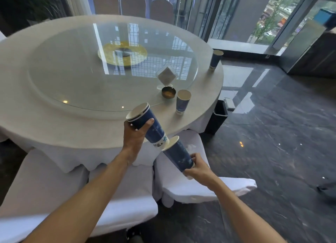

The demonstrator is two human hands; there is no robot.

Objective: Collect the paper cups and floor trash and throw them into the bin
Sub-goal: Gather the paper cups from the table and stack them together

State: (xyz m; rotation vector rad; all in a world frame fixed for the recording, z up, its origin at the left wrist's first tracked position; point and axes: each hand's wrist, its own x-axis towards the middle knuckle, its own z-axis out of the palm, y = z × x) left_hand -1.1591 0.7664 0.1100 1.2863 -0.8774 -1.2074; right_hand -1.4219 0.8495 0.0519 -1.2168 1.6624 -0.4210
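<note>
The stack point(145, 123) is gripped by the left hand point(134, 135), one cup point(179, 157) by the right hand point(199, 167). The stack's base, at 10 o'clock of the cup's rim, should be kept coaxial and seated gently.

Beside the round table point(54, 130), the left hand point(135, 133) grips a blue cup stack point(149, 124) whose base enters the cup point(179, 156) held by the right hand point(199, 167), near two upright cups point(182, 101) point(215, 59) on the table's edge.

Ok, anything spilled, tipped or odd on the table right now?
Nothing spilled. Two paper cups stand upright near the table edge; both hands hold tilted cups, apparently being nested.
</note>
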